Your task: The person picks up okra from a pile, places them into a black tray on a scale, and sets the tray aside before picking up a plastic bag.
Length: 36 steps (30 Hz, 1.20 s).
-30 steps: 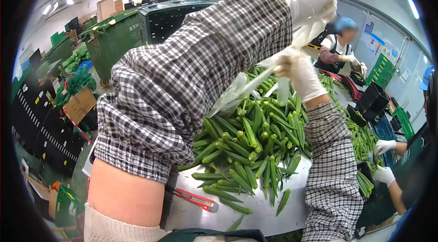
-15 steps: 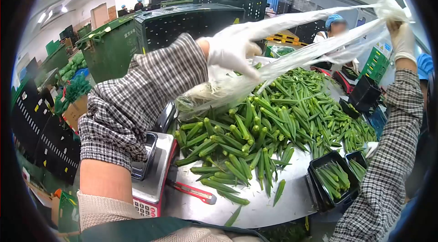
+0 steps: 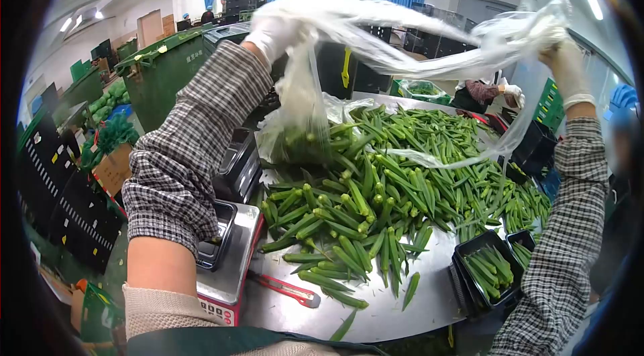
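A clear plastic bag (image 3: 402, 61) is stretched in the air between my two gloved hands, above a large heap of green okra (image 3: 376, 195) on a metal table (image 3: 402, 302). My left hand (image 3: 278, 33), raised at the upper left, is closed round one part of the plastic. At the upper right my right hand (image 3: 563, 61) grips the other part, which is bunched. The bag's lower part hangs down over the left edge of the heap, with some okra showing through it. A red utility knife (image 3: 288, 290) lies in front of the heap.
At the left stands a scale (image 3: 228, 282) with an empty black tray (image 3: 216, 235) on it. Black trays of okra (image 3: 490, 265) sit at the right. Green bins (image 3: 161, 74) and crates are behind. Across the table, a co-worker's gloved hand (image 3: 513, 94) shows.
My left hand has moved up and to the left, lifting its side of the plastic. My right hand has come slightly lower and inward. The co-worker behind has bent down or moved.
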### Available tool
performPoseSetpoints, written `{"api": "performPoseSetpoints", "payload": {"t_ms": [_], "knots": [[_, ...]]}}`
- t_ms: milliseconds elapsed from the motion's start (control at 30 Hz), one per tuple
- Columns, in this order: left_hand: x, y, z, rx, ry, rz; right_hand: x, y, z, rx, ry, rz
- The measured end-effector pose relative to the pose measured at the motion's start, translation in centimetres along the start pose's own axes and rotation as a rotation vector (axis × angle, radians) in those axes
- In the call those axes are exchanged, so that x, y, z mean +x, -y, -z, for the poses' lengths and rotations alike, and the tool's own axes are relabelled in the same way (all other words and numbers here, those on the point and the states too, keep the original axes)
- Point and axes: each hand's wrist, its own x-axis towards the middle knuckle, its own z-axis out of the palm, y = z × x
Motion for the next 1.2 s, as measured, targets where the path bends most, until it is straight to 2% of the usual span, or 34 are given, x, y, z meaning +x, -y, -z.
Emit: {"api": "performPoseSetpoints", "payload": {"t_ms": [100,167,200,233,267,333,367,400,467,600,700,833,867,967,1100,1200], "knots": [[0.0,-3.5,4.3,0.784,-0.069,-0.256,-2.3,2.1,-8.1,-0.293,0.169,0.139],[-1.8,-8.1,5.3,0.974,-0.080,-0.164,-3.3,1.7,-12.4,0.312,0.350,-0.003],[-3.2,-9.5,5.1,1.056,-0.131,-0.294,-3.8,1.6,-14.5,0.589,0.416,-0.107],[-3.9,-9.8,4.7,1.050,-0.182,-0.383,-5.2,3.0,-16.8,0.381,0.440,-0.156],[-3.6,-8.7,4.1,0.963,-0.225,-0.498,-6.6,3.3,-19.0,0.324,0.605,-0.095],[-3.2,-6.3,3.2,0.840,-0.218,-0.690,-9.2,4.5,-23.6,0.112,0.786,0.077],[-3.0,-5.1,3.2,0.879,-0.165,-0.758,-10.9,4.5,-25.7,0.279,0.879,0.161],[-3.2,-4.5,3.4,0.865,-0.059,-0.746,-11.7,4.3,-27.5,0.160,0.980,0.232],[-3.8,-3.8,4.0,0.836,0.152,-0.726,-13.3,3.3,-31.5,0.063,1.046,0.264],[-3.6,-1.9,6.2,0.370,0.224,-0.442,-13.0,0.5,-37.0,0.007,0.831,0.170],[-4.2,-0.8,7.2,0.005,0.271,-0.199,-8.4,-1.6,-34.7,0.117,0.514,0.084],[-4.2,-1.0,5.1,-0.357,0.039,-0.245,-3.8,0.0,-25.4,0.299,0.255,0.095],[-4.1,-1.5,3.6,-0.759,-0.036,-0.077,-3.6,1.0,-23.4,0.317,0.239,0.129],[-2.5,-3.0,1.3,-0.208,-0.095,-0.243,-4.6,4.4,-19.9,0.313,0.276,0.258],[-1.9,-7.2,-2.3,0.130,-0.044,-0.411,-7.6,7.4,-19.7,0.318,0.442,0.458],[-2.7,-10.6,-5.1,0.351,-0.007,-0.555,-8.3,8.2,-20.0,0.492,0.551,0.641]]}}
